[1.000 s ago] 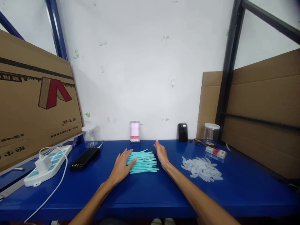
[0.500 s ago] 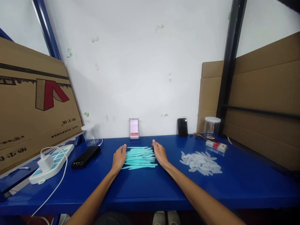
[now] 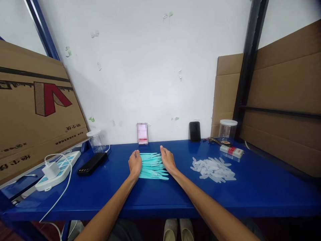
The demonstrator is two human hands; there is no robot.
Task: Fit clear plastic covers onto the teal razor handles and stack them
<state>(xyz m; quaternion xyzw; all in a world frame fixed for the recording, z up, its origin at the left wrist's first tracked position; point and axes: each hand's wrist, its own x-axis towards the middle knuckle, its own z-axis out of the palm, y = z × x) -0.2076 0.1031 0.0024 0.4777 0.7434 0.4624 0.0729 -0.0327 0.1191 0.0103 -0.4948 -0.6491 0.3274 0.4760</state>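
A pile of thin turquoise sticks [image 3: 152, 166] lies crosswise on the blue table [image 3: 155, 199]. Against the pile's left ends rests my left hand [image 3: 135, 163], its palm turned inward and its fingers out straight. My right hand [image 3: 168, 159] stands on edge at the right ends, open, with the fingers pointing forward. Neither hand is closed round the sticks; they lie between the two palms. Some stick ends are hidden behind the hands. To the right of my right hand is a loose heap of small whitish translucent pieces [image 3: 213, 169].
Left are a white power strip [image 3: 59, 170] with a plugged-in charger, a black power bank [image 3: 92, 164] and a clear jar [image 3: 97, 142]. Phones [image 3: 142, 134] [image 3: 195, 131] lean on the wall. Another jar [image 3: 227, 132] and a red-and-white box [image 3: 231, 151] stand right.
My left hand has shifted right, pushing the left stick ends more even. My right hand stays at the other ends, and the camera view has tilted down slightly.
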